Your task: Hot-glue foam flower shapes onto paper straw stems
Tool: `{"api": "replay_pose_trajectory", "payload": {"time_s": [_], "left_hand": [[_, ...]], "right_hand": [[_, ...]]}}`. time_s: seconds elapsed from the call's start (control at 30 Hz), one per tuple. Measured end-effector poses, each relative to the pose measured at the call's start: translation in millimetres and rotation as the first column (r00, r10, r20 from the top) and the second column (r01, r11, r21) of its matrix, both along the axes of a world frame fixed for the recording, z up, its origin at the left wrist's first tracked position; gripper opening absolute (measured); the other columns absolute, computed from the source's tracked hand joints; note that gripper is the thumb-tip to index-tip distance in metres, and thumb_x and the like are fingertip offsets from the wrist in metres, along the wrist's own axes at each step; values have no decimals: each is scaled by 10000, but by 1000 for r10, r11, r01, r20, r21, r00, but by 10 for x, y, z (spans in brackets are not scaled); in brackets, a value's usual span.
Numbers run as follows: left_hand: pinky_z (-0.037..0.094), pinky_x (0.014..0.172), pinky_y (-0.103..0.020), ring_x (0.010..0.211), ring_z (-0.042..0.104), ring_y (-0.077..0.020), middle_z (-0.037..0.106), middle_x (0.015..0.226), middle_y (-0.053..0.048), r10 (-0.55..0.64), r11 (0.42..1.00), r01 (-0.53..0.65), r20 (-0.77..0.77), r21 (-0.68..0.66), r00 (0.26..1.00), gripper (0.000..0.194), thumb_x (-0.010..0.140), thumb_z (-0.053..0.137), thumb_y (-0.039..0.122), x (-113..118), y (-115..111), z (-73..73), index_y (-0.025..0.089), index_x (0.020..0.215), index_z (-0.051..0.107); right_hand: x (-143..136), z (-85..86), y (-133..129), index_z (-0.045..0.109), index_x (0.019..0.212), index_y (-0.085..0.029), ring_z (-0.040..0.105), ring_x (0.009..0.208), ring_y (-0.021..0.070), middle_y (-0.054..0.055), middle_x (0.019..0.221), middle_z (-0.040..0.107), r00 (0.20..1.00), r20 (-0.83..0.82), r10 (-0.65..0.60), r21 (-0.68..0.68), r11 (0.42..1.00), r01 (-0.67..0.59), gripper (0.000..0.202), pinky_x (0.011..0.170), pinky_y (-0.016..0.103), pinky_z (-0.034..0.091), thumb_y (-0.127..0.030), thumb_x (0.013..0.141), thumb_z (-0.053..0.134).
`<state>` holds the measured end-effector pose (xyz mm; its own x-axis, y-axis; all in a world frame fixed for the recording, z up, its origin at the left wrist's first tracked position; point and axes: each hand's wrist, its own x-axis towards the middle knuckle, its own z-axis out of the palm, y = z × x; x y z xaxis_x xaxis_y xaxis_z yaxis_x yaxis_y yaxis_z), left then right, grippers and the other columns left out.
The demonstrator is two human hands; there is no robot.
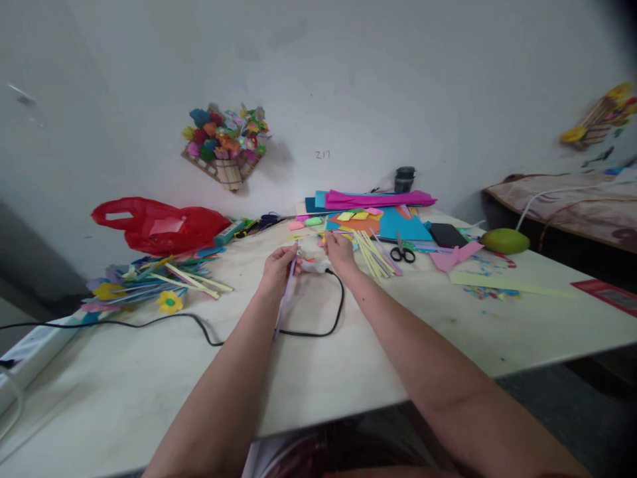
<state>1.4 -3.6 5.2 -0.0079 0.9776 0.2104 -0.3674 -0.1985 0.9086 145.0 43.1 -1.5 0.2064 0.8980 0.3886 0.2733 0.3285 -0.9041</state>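
Two bare hands work near the centre of the frame, held apart from each other. The left hand [279, 269] has its fingers closed round one lilac stick [285, 299], which slants from those fingertips down toward the lower centre of the frame. The right hand [340, 251] has its fingers bent in over small coloured pieces; whether it grips any of them I cannot tell. One white tool [312, 267] lies between the two, its black cord [343, 299] looping below over the desk [398, 372].

One bundle of pale yellow strips [373, 255] fans out just right of centre, too overlapped to count. Beside it lies one pair of scissors [402, 253], its two handle loops toward the bottom of the frame. Farther right come one dark flat object [447, 235], one folded pink paper [455, 257] and one green fruit [505, 241]. One magenta roll [381, 198] lies in the upper middle of the desk, with one dark jar [405, 179] behind it

At left sits one red bag [164, 226], and below it one yellow flower [170, 303] with a green centre. Two flower arrangements hang on the wall, one upper left [229, 172], one at the upper right edge
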Motion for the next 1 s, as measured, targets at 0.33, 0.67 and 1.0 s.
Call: {"api": "replay_pose_trajectory", "payload": {"time_s": [0.33, 0.67, 1.0], "left_hand": [[291, 367, -174, 377, 437, -57, 549, 507, 22, -32, 997, 37, 63, -72, 997, 245, 604, 699, 287, -53, 21, 4, 146, 703, 525], [304, 396, -161, 374, 424, -41, 526, 491, 50, 221, 975, -215, 182, -49, 958, 278, 590, 703, 293, -180, 59, 67, 169, 704, 482], [345, 429, -145, 402, 465, -38, 535, 510, 59, 408, 912, -399, 326, -96, 853, 280, 648, 687, 291, -360, 115, 104, 185, 697, 433]], "right_hand": [[-148, 112, -238, 588, 847, -171, 567, 521, 72, 41, 908, 662, 878, -242, 412, -167, 874, -456, 190, 387, 167, 335, -341, 780, 537], [-182, 122, -358, 618, 742, -101, 478, 352, 56, 92, 714, 696, 624, -111, 774, -378, 548, -746, 357, 295, 171, 216, -456, 756, 590], [-372, 130, -588, 593, 553, -126, 356, 333, 24, -10, 519, 620, 408, 89, 909, -513, 393, -763, 234, 330, 162, 271, -301, 696, 654]]}}
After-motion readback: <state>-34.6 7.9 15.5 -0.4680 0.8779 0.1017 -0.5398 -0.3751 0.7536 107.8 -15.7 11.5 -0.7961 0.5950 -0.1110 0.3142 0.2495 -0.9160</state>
